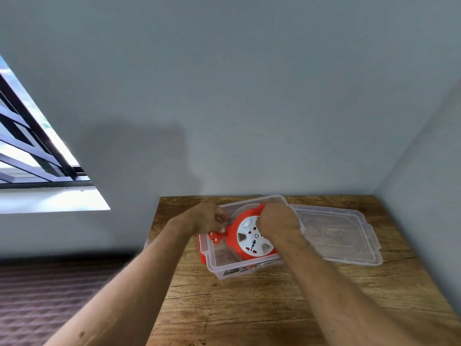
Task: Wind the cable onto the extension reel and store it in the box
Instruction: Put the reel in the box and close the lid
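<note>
Both hands, left hand (208,217) and right hand (279,221), fingers curled gripping reel (249,236), tilted in box (217,258) at desk's far edge; lower flat, handle tucked inside

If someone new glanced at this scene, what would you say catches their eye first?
The bright orange and white extension reel stands out, tilted inside the clear plastic box at the far side of the wooden table. The left hand and the right hand both grip the reel from either side. The box's clear lid lies flat on the table just right of the box.
</note>
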Available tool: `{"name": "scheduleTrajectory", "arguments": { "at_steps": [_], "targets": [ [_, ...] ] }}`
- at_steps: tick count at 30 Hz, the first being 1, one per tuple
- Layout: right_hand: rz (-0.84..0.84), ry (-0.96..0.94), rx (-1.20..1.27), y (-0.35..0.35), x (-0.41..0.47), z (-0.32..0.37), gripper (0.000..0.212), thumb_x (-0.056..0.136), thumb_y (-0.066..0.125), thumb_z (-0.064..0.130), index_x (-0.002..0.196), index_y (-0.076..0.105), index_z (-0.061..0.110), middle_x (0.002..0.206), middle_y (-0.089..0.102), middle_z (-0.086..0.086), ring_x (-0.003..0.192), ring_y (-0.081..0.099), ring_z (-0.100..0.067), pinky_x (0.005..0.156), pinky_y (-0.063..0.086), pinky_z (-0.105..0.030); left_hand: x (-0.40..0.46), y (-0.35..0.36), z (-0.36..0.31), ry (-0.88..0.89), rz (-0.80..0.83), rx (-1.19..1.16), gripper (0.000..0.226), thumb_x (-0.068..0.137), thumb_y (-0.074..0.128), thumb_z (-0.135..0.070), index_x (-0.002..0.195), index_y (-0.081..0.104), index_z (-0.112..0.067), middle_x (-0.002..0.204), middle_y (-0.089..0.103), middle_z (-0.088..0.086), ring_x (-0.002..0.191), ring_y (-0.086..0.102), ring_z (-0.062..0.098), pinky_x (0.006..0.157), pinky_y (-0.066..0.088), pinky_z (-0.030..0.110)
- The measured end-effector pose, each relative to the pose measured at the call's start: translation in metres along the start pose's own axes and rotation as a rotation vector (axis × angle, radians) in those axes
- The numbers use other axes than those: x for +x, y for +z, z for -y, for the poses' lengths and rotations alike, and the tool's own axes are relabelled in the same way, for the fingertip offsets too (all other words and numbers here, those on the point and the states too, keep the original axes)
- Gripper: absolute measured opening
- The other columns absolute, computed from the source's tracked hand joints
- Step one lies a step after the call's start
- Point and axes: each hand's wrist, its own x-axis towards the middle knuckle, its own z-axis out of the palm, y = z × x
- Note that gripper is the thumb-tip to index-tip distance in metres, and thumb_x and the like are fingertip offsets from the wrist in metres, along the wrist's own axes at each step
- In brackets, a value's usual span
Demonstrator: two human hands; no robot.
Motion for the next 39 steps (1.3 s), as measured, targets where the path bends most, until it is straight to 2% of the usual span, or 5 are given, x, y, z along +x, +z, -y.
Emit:
{"name": "scheduleTrajectory", "arguments": {
  "at_steps": [5, 15, 19, 24, 39],
  "targets": [
    [-0.04, -0.104, -0.217, 0.002, 0.004, -0.002, 0.028, 0.097, 0.057, 0.024, 0.121, 0.066, 0.012, 0.116, 0.067, -0.007, 0.106, 0.064, -0.02, 0.084, 0.053, -0.031, -0.002, 0.02, -0.008, -0.03, -0.177, 0.299, 0.016, 0.085, 0.078, -0.034, 0.093, 0.08, -0.021, 0.096, 0.08, -0.004, 0.091, 0.071, 0.016, 0.096, 0.056, 0.039],
    [0.029, -0.061, 0.077, 0.006, 0.007, -0.021, 0.035, 0.087, 0.071, 0.032, 0.118, 0.067, 0.015, 0.109, 0.07, -0.007, 0.097, 0.068, -0.024, 0.08, 0.055, -0.037, -0.01, 0.026, -0.032, 0.109, -0.62, 0.446, 0.046, 0.086, 0.05, -0.059, 0.057, 0.056, -0.023, 0.05, 0.053, -0.01, 0.059, 0.059, 0.015, 0.095, 0.047, 0.038],
    [-0.055, -0.058, 0.272, 0.002, 0.01, -0.028, 0.014, 0.088, 0.066, 0.023, 0.097, 0.075, 0.015, 0.091, 0.073, -0.002, 0.079, 0.067, -0.016, 0.075, 0.056, -0.03, -0.015, 0.043, -0.07, 0.298, -0.458, 0.31, 0.044, 0.088, 0.058, -0.052, 0.056, 0.053, -0.023, 0.052, 0.055, -0.007, 0.052, 0.049, 0.011, 0.059, 0.044, 0.027],
    [-0.311, 0.05, 0.593, -0.017, 0.007, -0.065, 0.021, 0.086, 0.057, 0.004, 0.095, 0.076, 0.008, 0.093, 0.076, -0.004, 0.084, 0.067, -0.017, 0.068, 0.045, -0.017, -0.016, 0.08, -0.098, 0.385, -0.275, 0.32, 0.044, 0.088, 0.061, -0.057, 0.072, 0.07, -0.017, 0.068, 0.069, -0.002, 0.068, 0.063, 0.017, 0.066, 0.051, 0.033],
    [0.161, -0.305, 0.21, 0.046, -0.021, -0.148, 0.036, 0.088, 0.066, 0.044, 0.119, 0.07, 0.025, 0.116, 0.056, 0.006, 0.099, 0.056, -0.013, 0.085, 0.051, -0.027, -0.014, 0.106, -0.092, 0.131, -0.342, 0.019, 0.051, 0.106, 0.046, -0.048, 0.074, 0.074, -0.018, 0.078, 0.078, -0.003, 0.075, 0.07, 0.014, 0.082, 0.059, 0.035]
  ]
}}
